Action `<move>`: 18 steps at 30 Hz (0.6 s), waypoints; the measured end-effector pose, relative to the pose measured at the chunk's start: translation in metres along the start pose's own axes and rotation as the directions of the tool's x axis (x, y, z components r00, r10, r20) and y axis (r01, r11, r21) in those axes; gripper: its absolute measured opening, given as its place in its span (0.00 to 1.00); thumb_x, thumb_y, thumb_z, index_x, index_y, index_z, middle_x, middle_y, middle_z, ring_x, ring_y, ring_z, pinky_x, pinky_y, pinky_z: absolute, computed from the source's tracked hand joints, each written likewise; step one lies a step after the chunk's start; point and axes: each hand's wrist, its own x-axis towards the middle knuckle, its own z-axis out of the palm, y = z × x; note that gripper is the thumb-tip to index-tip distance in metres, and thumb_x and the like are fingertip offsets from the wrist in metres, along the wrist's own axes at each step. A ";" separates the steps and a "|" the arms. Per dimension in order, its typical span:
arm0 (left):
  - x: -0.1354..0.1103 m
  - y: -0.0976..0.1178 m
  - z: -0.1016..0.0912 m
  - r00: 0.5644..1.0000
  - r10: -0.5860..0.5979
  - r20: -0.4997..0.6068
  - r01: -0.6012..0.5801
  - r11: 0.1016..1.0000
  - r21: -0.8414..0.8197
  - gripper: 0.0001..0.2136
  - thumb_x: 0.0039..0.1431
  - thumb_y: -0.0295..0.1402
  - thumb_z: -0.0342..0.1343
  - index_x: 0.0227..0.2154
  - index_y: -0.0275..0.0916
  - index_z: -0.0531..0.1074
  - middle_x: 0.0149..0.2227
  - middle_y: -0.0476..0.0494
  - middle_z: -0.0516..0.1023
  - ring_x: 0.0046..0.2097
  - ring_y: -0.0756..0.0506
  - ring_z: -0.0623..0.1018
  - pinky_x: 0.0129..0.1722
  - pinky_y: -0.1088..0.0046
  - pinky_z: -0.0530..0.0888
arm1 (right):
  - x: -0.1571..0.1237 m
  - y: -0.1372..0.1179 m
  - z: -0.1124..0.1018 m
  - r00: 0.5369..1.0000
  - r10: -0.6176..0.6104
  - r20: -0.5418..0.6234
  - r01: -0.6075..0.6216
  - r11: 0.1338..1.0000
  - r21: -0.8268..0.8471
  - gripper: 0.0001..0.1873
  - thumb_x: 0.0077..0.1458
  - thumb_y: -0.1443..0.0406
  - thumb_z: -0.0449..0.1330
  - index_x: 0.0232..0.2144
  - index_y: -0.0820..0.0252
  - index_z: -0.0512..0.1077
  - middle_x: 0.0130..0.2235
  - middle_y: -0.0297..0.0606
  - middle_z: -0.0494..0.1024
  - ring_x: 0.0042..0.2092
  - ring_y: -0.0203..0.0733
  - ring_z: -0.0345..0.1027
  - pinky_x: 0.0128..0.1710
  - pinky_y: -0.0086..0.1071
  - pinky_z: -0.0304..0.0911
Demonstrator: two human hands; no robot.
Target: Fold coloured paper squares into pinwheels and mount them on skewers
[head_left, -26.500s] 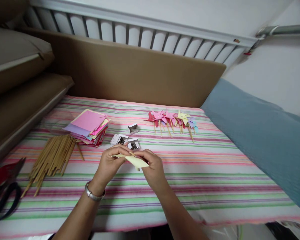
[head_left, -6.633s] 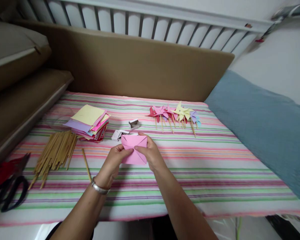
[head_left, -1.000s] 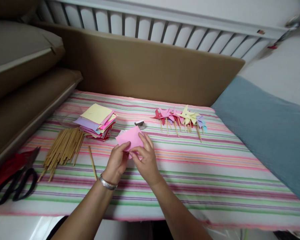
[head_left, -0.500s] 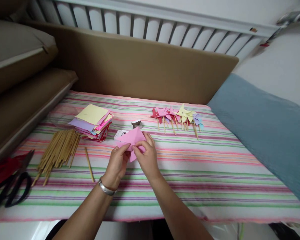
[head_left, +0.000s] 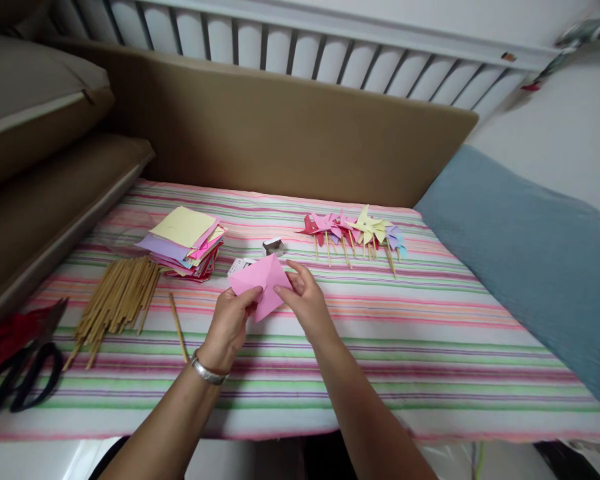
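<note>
A pink paper square (head_left: 263, 273) with creases and cut flaps is held up over the striped cloth. My left hand (head_left: 230, 320) pinches it at the lower left, thumb on the front near the middle and fingers behind. My right hand (head_left: 307, 303) is at its right corner, thumb over the front edge and the other fingers partly behind, the index finger raised past the edge. Just beyond the paper lie a small white printed box (head_left: 240, 265), partly covered, and a small open container (head_left: 273, 247) with a dark inside.
Left of my hands are a stack of coloured paper squares (head_left: 185, 230), a pile of thin wooden sticks (head_left: 115, 293), a single stick (head_left: 178, 327) and black-handled scissors (head_left: 37, 373). Several finished paper pinwheels (head_left: 365, 230) lie at the back right. A brown board (head_left: 280, 133) stands behind.
My right hand has moved from the paper's middle out to its right corner, and the gathered paper has opened flatter. My left hand keeps its hold, shifted slightly left.
</note>
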 end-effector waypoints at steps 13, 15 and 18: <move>-0.006 -0.002 0.005 0.997 -0.064 0.040 0.058 0.989 0.138 0.14 0.32 0.28 0.68 0.28 0.33 0.78 0.25 0.45 0.80 0.27 0.49 0.75 0.29 0.74 0.71 | 0.003 -0.003 -0.006 0.987 0.135 0.089 -0.142 0.986 0.081 0.21 0.38 0.66 0.65 0.39 0.58 0.72 0.35 0.35 0.78 0.37 0.44 0.71 0.37 0.36 0.66; -0.006 -0.002 0.004 0.996 -0.067 0.062 0.058 0.988 0.143 0.13 0.33 0.28 0.68 0.28 0.33 0.78 0.25 0.44 0.80 0.26 0.49 0.75 0.29 0.75 0.70 | 0.003 -0.003 -0.005 0.988 0.147 0.050 -0.152 0.982 0.116 0.20 0.37 0.66 0.65 0.38 0.59 0.72 0.34 0.33 0.78 0.36 0.43 0.71 0.36 0.35 0.65; -0.006 -0.005 0.003 0.993 -0.054 0.102 0.040 0.990 0.134 0.12 0.36 0.30 0.67 0.28 0.33 0.78 0.27 0.43 0.80 0.28 0.49 0.75 0.30 0.75 0.70 | 0.002 0.000 0.002 0.991 0.136 -0.015 -0.130 0.973 0.188 0.20 0.38 0.67 0.65 0.38 0.58 0.71 0.34 0.33 0.77 0.36 0.42 0.70 0.37 0.34 0.65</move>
